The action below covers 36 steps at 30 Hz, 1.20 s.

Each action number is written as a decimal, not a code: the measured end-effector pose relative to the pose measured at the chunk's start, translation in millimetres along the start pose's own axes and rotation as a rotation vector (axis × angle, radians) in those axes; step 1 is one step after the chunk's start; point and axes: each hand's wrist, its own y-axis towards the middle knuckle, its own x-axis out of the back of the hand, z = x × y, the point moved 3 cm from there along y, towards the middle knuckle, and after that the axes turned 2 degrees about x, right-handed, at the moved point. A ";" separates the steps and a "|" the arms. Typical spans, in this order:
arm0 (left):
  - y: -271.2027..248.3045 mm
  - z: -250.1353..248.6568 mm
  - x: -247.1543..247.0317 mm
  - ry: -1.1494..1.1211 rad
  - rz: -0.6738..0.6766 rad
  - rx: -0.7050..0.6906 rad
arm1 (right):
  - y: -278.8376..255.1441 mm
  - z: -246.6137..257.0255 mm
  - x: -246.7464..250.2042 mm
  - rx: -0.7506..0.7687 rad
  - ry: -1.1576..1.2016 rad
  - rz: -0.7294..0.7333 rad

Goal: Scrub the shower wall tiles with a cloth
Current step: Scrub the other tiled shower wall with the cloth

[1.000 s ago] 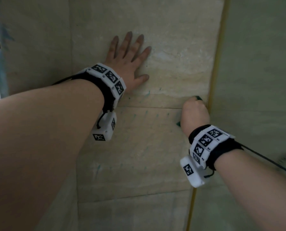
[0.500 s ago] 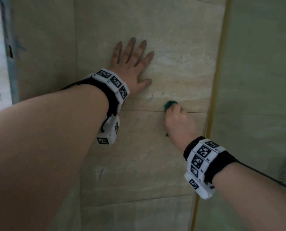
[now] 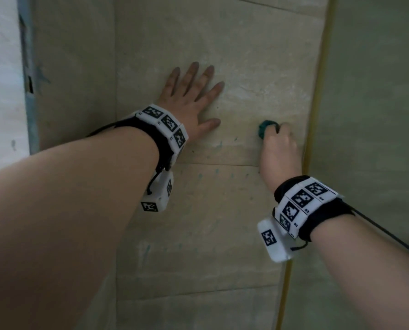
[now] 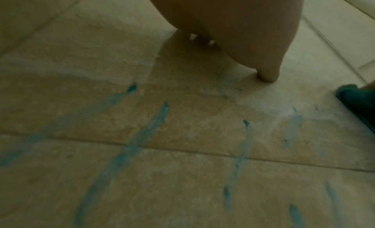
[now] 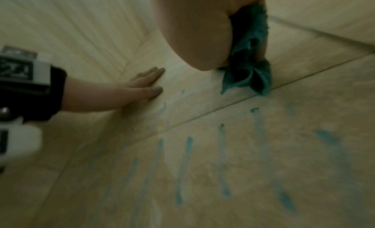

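My right hand point(image 3: 278, 141) grips a bunched teal cloth point(image 3: 265, 129) and presses it against the beige wall tiles point(image 3: 258, 67), just above a horizontal grout line. In the right wrist view the cloth point(image 5: 248, 68) sticks out below the palm and touches the tile. My left hand point(image 3: 191, 98) lies flat on the same tile to the left, fingers straight and spread; its thumb point(image 4: 267, 74) shows in the left wrist view. Teal drip streaks point(image 5: 184, 167) run down the tile below the grout line, also seen as streaks point(image 4: 142, 143) from the left wrist.
A yellowish vertical strip point(image 3: 317, 115) borders the tiled panel on the right, with a greenish wall point(image 3: 377, 115) beyond it. On the left the wall turns an inner corner point(image 3: 114, 91) toward a pale frame edge point(image 3: 27, 79).
My right hand with the cloth swept left from the strip along the grout line, then came back right and a little up. The left hand stayed flat on the tile.
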 end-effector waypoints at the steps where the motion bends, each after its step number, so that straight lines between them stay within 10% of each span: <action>1: 0.4 0.8 -0.5 -0.001 0.000 0.001 | 3.6 1.5 0.6 0.020 0.052 -0.049; 6: 0.7 -0.3 -1.4 -0.005 0.002 0.014 | -8.5 24.2 -13.8 0.232 0.205 -0.203; 12: -0.6 0.0 2.5 0.000 0.021 0.002 | -40.6 50.5 -20.4 0.608 0.168 -0.034; 21: 2.6 11.3 6.6 -0.080 -0.067 0.151 | 4.2 16.2 -4.1 0.226 0.262 -0.188; 30: 4.0 18.4 10.0 -0.105 -0.049 0.227 | -56.5 64.7 -34.7 0.873 0.097 -0.106; 36: 3.6 19.3 7.5 -0.107 -0.065 0.216 | -11.3 33.3 -5.6 0.491 0.095 -0.257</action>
